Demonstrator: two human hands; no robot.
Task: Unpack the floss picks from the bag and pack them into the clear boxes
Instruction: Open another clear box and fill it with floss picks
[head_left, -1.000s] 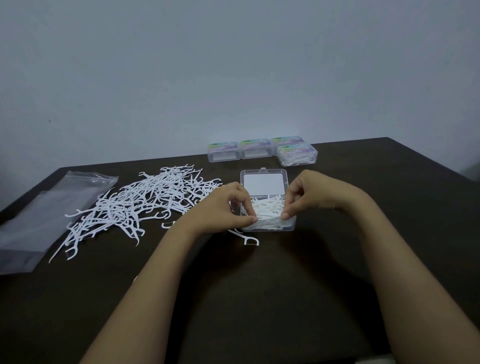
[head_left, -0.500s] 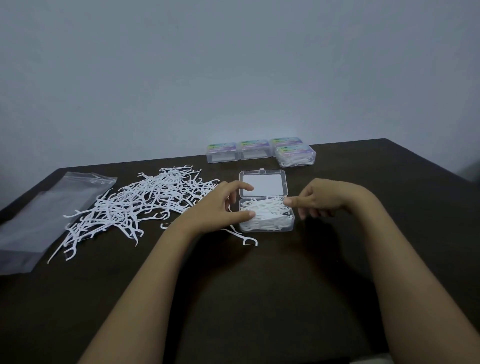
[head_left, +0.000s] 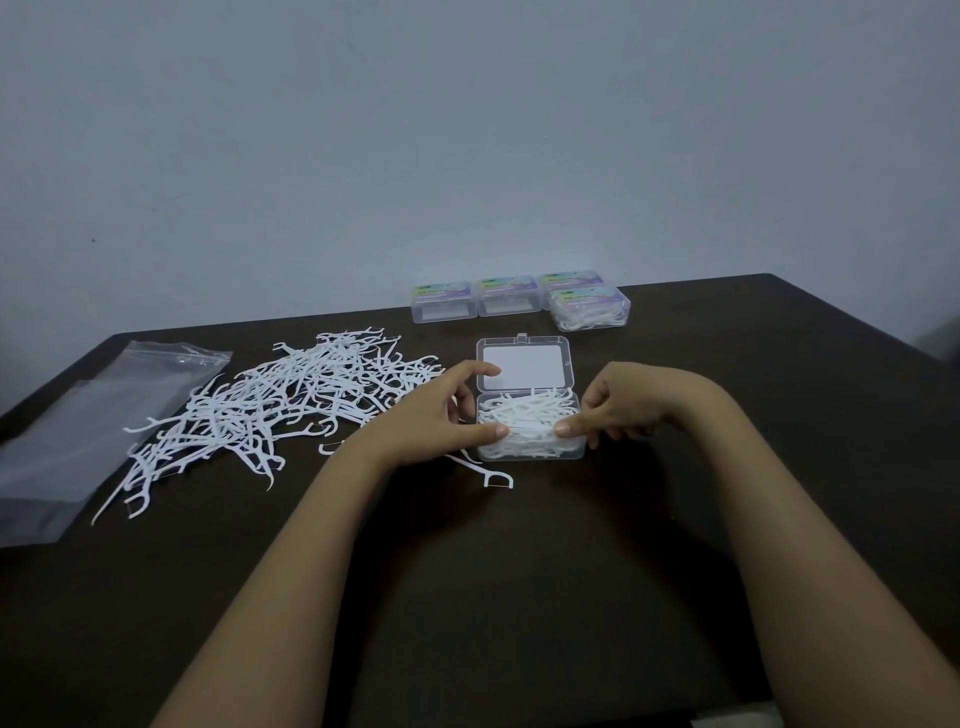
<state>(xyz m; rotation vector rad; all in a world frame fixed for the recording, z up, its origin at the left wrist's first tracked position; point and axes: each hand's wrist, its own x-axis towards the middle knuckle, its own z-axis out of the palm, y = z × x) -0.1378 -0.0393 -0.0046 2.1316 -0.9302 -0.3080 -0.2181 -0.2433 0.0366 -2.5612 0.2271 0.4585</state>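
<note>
Pressing its thumb onto the floss picks (head_left: 524, 415) filling the open box (head_left: 530, 456), the left hand (head_left: 431, 415) is lying relaxed alongside; the right hand (head_left: 618, 410) is pinching that box's right edge. A loose pile (head_left: 291, 400) is lying between box and bag (head_left: 88, 426).

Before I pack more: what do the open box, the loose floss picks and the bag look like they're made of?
The open box looks like clear rigid plastic: its glossy walls show the contents through. The floss picks appear to be white moulded plastic, matte, thin and stiff-looking. The bag seems to be thin clear plastic film, shiny and creased, with what looks like a zip strip at its far end.
</note>
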